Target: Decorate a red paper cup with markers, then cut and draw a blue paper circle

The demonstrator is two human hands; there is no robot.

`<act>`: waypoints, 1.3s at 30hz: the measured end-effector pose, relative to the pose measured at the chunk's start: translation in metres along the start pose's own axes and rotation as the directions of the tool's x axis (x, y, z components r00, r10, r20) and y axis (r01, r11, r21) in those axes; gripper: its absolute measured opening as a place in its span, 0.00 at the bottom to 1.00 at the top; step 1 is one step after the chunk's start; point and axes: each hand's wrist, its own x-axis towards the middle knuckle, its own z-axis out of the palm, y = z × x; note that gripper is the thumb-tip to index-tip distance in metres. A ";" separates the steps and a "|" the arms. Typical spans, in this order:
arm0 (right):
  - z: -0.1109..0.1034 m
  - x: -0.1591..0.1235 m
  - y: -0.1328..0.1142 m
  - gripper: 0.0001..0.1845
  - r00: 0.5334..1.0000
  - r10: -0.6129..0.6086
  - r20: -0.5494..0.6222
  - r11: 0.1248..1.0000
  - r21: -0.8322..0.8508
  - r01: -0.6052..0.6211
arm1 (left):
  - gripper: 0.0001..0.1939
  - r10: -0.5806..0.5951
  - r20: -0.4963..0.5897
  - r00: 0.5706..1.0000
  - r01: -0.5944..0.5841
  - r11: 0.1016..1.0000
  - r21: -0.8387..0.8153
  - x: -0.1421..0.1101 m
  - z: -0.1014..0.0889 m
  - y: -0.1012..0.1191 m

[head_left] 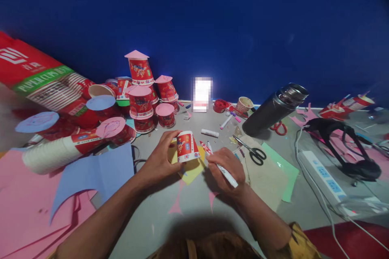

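Blue wall [194,20] behind grey table [142,222]; left hand [161,157] holds red paper cup [185,146]

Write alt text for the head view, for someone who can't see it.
Left hand holds a red cup, right hand a white marker, over a grey table. Stacked cups with pink tops stand left; black scissors and a dark flask are right.

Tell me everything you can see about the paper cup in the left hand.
The paper cup is red with white edges, a blue patch and small printed patterns, and looks like thin card. It is held narrower end up over a yellow sheet. The left hand grips its side; whether the marker in the right hand touches it, I cannot tell.
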 end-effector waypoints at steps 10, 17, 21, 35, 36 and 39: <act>0.000 0.002 -0.010 0.06 0.994 0.084 0.074 0.996 0.035 -0.087 | 0.40 0.032 0.012 0.999 -0.033 0.991 0.131 0.000 0.003 -0.005; 0.002 0.001 -0.009 0.05 0.993 0.079 0.084 0.996 0.023 -0.081 | 0.40 0.062 0.012 0.998 -0.063 0.984 0.167 -0.002 0.003 -0.006; 0.002 0.002 -0.009 0.05 0.993 0.073 0.089 0.996 0.035 -0.076 | 0.40 0.069 0.014 0.998 -0.070 0.983 0.170 -0.002 0.003 -0.005; 0.004 0.001 -0.007 0.05 0.994 0.081 0.077 0.995 0.059 -0.085 | 0.40 0.122 0.016 0.992 -0.123 0.979 0.161 -0.002 0.003 -0.007; 0.003 0.001 -0.007 0.05 0.994 0.082 0.076 0.994 0.060 -0.086 | 0.40 0.115 0.014 0.993 -0.116 0.980 0.160 -0.002 0.003 -0.006; 0.002 0.002 -0.008 0.05 0.994 0.084 0.068 0.995 0.057 -0.087 | 0.39 0.098 0.018 0.995 -0.100 0.985 0.144 -0.002 0.003 -0.003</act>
